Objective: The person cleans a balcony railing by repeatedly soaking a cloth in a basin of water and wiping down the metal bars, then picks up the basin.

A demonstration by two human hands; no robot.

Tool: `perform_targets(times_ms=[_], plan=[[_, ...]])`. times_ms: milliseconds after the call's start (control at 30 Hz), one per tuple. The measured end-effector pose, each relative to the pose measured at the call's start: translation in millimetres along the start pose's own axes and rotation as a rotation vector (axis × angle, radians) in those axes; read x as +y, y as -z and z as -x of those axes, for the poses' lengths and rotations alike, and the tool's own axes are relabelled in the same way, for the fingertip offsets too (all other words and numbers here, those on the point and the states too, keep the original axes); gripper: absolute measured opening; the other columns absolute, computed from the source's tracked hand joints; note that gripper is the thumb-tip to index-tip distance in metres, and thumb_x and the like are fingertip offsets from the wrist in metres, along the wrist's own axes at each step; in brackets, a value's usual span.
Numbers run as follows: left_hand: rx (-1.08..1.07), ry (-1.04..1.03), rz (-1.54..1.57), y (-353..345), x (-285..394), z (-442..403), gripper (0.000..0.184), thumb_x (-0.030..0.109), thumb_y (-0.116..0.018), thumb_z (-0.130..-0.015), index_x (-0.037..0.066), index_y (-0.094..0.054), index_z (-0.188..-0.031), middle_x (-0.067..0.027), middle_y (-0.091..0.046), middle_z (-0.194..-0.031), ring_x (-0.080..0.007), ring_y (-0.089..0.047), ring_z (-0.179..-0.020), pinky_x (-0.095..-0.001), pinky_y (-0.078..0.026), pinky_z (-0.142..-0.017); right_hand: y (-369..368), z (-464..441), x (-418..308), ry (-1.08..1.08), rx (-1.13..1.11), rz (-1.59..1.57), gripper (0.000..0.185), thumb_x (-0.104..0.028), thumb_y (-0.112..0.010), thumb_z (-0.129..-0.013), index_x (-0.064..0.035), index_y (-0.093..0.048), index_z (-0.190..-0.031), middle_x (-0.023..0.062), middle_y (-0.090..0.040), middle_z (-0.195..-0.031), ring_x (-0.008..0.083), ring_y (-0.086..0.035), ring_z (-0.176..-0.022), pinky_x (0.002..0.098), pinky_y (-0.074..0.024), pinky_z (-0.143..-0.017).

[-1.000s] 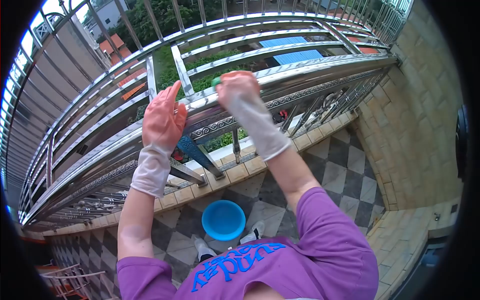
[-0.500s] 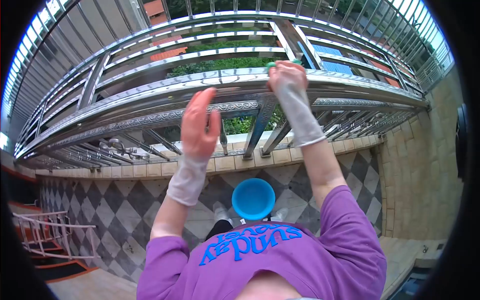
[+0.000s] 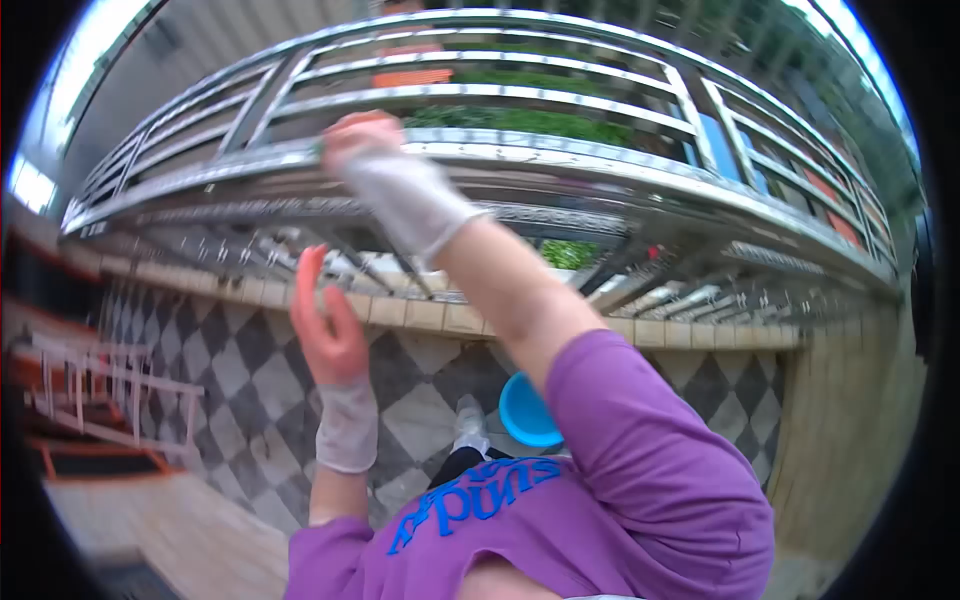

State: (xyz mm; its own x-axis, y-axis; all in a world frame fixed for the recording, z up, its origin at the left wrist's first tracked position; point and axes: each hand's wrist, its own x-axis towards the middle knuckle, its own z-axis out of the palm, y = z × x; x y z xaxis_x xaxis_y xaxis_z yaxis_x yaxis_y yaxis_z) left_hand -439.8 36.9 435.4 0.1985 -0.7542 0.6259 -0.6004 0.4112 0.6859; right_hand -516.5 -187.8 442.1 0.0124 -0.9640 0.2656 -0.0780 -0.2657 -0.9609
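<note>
My right hand, in a pink glove with a whitish cuff, is pressed on top of the shiny metal railing, left of the middle. Its fingers are closed around a small green thing; only a sliver shows, and its kind is hard to make out. Lower and further left is my left hand in a matching glove. It is raised in the air in front of the railing, fingers stretched out and thumb apart, holding nothing.
A blue basin stands on the checkered tile floor by my feet, partly hidden by my right arm. At the left is a pale metal rack. A low tiled ledge runs under the railing, and a wall rises at the right.
My right hand has slid left along the railing with the green thing. My left hand has moved lower and left, away from the rail. The view has shifted and blurred.
</note>
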Motion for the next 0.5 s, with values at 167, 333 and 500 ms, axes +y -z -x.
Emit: perform_targets(times_ms=[167,333,500], plan=[[-0.003,0.033,-0.121,3,-12,19,0.039,0.005,-0.047,-0.095,0.0,-0.047,-0.133,-0.0131,-0.058,-0.127,-0.0271,-0.053,-0.12,-0.0351,-0.037,-0.102,164,58,-53,0.152,-0.206,0.991,0.028,-0.031,-0.057,-0.092,-0.0199,-0.065,-0.116,0.0029,-0.066,-0.109,0.021,-0.064,-0.095,0.0307,-0.0517,-0.086],[0.119,0.06,-0.051,19,-28,6,0.037,0.004,-0.048,-0.094,0.002,-0.049,-0.132,-0.0115,-0.06,-0.124,-0.0251,-0.057,-0.115,-0.0344,-0.042,-0.097,309,119,-77,0.092,-0.128,1.001,0.026,-0.021,-0.056,-0.09,-0.0131,-0.065,-0.114,0.0056,-0.064,-0.114,0.0279,-0.058,-0.108,0.0345,-0.0437,-0.095],[0.178,0.024,-0.275,74,-65,9,0.035,0.003,-0.049,-0.094,0.002,-0.052,-0.129,-0.0126,-0.062,-0.12,-0.0272,-0.059,-0.111,-0.0342,-0.045,-0.094,300,112,-74,-0.082,-0.129,0.866,0.025,-0.014,-0.052,-0.091,-0.0053,-0.065,-0.11,0.0132,-0.065,-0.106,0.0283,-0.062,-0.094,0.034,-0.0467,-0.085]])
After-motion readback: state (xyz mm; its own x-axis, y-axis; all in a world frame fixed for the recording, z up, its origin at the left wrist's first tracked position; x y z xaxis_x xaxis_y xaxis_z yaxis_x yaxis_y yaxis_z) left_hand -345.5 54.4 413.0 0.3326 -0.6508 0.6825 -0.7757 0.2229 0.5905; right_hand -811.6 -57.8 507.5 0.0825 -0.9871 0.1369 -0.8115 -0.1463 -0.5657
